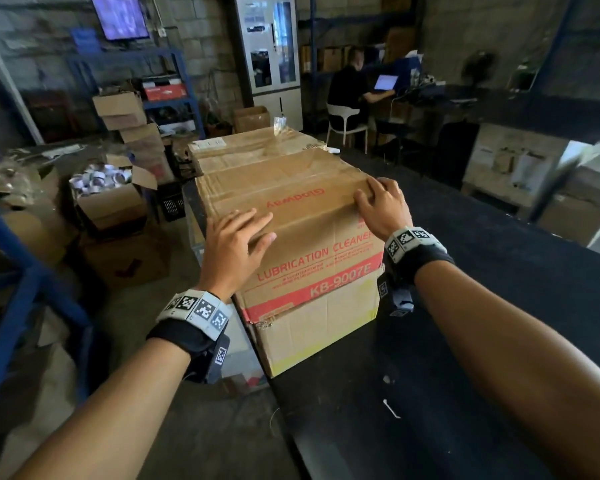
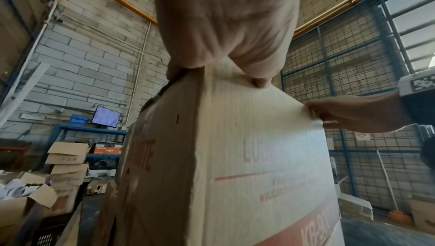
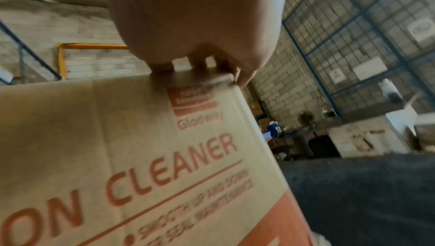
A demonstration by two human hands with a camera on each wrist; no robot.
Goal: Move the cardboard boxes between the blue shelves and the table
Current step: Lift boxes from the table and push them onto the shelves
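The box (image 1: 291,216), brown cardboard printed in red with "LUBRICATION CLEANER" and "KB-9007E", stands upright on the black table (image 1: 482,306), at the table's left edge. A second box (image 1: 253,147), taped across its top, sits directly behind the box and touches it. The left hand (image 1: 234,242) lies on the box's top near-left corner, fingers spread and nearly straight across the top face, thumb down over the near edge. In the left wrist view the left hand's fingertips (image 2: 259,81) press on the top edge of the box. The right hand (image 1: 381,206) rests on the box's top near-right corner, fingers slightly bent and laid flat on the top face; the right wrist view shows its fingers (image 3: 242,75) touching that corner edge. Neither hand wraps round the box. To the left of the box, on the floor, stands an open carton (image 1: 111,199) filled with small white items, and further left a blue shelf frame (image 1: 18,271). Behind the box a person (image 1: 347,88) sits at a desk with a laptop (image 1: 385,82).
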